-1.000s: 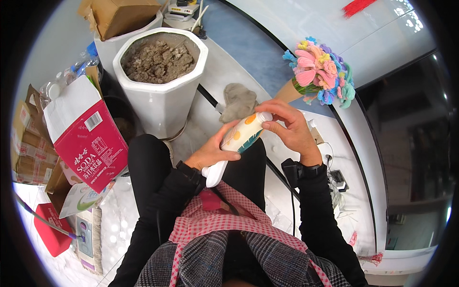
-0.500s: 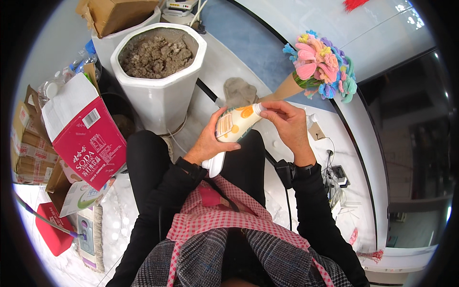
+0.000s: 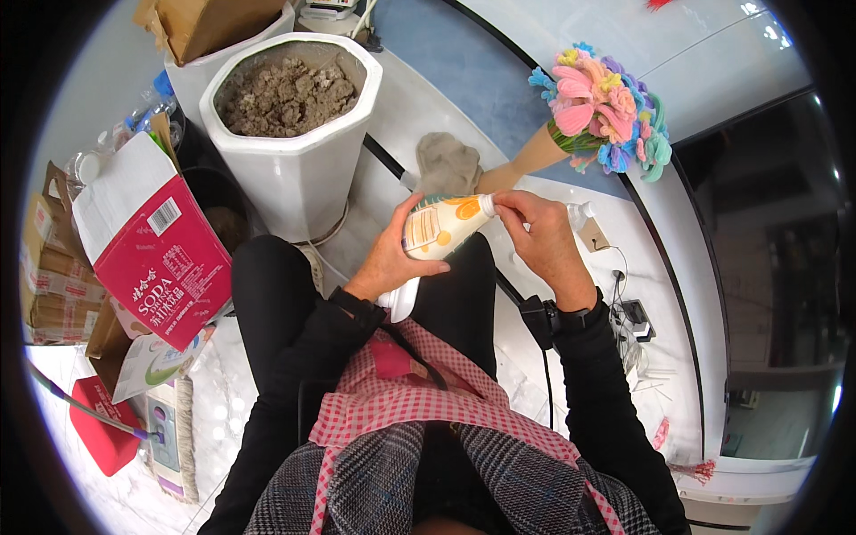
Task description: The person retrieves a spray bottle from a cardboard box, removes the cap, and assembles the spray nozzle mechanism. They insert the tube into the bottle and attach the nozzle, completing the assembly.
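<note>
Since the earlier frames the white squeeze bottle with orange print [image 3: 443,225] has tipped over from a steep slant to lie nearly level, its neck pointing to the person's right. Left hand [image 3: 392,259] is closed around the bottle's body, fingers wrapped underneath and thumb over the top. Right hand [image 3: 542,241] is closed too — its fingertips [image 3: 501,203] pinch at the bottle's cap end. Both hands hold the bottle above the person's black-trousered knees, in front of a red-checked apron. Just beyond the bottle a grey cloth [image 3: 448,162] lies on the pale floor, near a tall white planter filled with soil [image 3: 290,134]. To the right of the cloth sits a bouquet of fuzzy pink, blue and purple flowers [image 3: 606,107]. On the left — well apart from the hands — stands a red carton [image 3: 156,250].
</note>
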A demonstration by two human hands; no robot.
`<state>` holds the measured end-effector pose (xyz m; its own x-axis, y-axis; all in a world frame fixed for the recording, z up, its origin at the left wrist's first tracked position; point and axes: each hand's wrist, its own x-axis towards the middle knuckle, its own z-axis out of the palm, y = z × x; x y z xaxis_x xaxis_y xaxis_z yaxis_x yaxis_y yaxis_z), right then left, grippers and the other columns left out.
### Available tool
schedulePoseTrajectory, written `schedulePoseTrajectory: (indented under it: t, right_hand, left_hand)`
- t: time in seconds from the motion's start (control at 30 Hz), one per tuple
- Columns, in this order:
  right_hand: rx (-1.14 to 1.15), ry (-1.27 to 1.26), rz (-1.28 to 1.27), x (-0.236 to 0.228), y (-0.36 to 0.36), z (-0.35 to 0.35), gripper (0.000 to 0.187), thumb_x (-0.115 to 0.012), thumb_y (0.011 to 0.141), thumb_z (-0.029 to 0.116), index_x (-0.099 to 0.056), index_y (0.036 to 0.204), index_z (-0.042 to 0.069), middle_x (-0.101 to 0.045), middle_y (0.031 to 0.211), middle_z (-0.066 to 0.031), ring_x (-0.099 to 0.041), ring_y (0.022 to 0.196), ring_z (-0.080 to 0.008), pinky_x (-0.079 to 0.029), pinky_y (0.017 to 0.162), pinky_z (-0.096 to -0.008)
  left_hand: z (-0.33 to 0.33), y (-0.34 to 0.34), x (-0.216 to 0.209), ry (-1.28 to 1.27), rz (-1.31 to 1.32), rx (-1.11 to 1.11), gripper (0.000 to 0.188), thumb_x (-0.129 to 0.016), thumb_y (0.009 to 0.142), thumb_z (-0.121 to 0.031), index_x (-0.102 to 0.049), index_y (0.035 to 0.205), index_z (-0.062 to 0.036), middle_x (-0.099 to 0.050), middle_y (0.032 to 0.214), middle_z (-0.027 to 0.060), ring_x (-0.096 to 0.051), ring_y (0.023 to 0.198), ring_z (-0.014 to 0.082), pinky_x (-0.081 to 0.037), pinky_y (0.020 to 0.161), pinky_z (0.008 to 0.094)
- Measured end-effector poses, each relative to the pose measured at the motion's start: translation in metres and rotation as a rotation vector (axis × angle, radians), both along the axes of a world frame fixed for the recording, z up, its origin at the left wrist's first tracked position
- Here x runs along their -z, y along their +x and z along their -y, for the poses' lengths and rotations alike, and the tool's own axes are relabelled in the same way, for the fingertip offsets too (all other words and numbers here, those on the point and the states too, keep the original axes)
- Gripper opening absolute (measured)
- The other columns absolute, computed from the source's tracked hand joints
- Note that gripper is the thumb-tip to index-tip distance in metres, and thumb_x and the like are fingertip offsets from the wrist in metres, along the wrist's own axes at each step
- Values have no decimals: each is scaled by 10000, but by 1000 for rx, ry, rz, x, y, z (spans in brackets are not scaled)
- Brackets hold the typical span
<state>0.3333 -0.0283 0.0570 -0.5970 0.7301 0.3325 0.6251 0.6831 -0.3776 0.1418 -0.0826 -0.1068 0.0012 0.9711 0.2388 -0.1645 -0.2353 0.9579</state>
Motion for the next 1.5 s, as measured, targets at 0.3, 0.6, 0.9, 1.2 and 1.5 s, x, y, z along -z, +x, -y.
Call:
schedulePoseTrajectory:
  t: [0.3,0.6,0.9,1.2,1.5]
  right_hand:
    - [-48,95,9,17,5,3,91,-625,859,-10,-597,945,-4,-650,867,-198,-649,784,-406,-525,664,-453]
    - [-55,77,-51,31,11,-3,123,-634,779,-40,-540,848,1,-594,764,-158,-616,697,-381,-511,616,-428]
    - [91,-113,-177,43,23,0,114,-654,863,-33,-655,977,-41,-715,900,-96,-719,749,-160,-600,708,-276]
    - [111,-439,-298,32,31,0,134,-681,925,67,-674,1005,-40,-716,887,-93,-703,775,-149,-572,702,-267]
    - [35,-233,-126,30,28,-3,98,-677,878,29,-616,907,-41,-686,836,-130,-693,714,-197,-562,656,-297]
  left_hand:
    - [2,4,10,-23,-64,-24,1092,-938,623,-163,-324,1522,-72,-624,1296,141,-600,1216,228,-467,1041,345]
    - [1,8,19,-16,-141,-36,1106,-947,620,-197,-325,1529,-95,-647,1267,155,-633,1181,260,-490,1017,365]
    - [5,5,8,-2,-171,-13,1088,-942,626,-185,-339,1527,-92,-664,1235,154,-651,1146,257,-500,995,362]
    - [5,4,10,-15,-167,9,1092,-941,626,-189,-335,1530,-95,-664,1226,157,-650,1140,259,-496,998,362]
    - [4,2,8,-22,-186,20,1101,-943,621,-192,-333,1533,-111,-664,1223,162,-652,1137,277,-498,997,369]
